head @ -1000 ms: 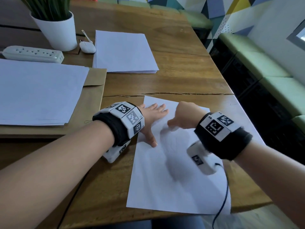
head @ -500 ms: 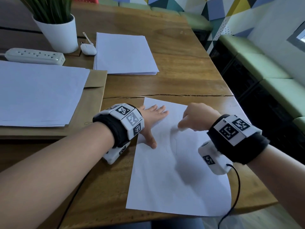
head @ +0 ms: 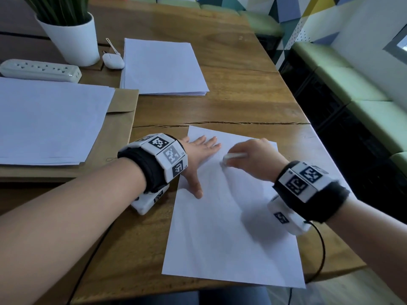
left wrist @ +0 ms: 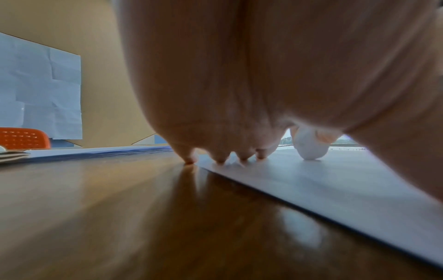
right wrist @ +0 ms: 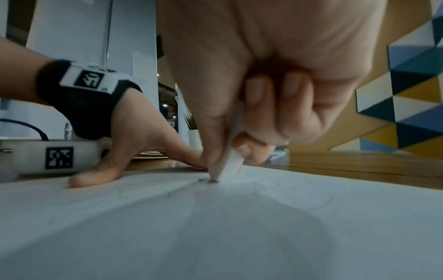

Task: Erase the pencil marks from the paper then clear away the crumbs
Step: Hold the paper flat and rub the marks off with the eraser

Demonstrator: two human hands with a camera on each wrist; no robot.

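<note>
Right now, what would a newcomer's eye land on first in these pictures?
The right hand pinching a white eraser, its tip on the sheet of paper at the table's near edge. Beside it, the left hand lies flat, pressing the sheet's left side. Faint pencil marks remain.

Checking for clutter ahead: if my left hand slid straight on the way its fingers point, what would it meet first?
Probably nothing soon. The left hand lies flat on the sheet, pointing up-right over its far edge to bare table. The paper stack looks left of that line, though depth is unclear.
</note>
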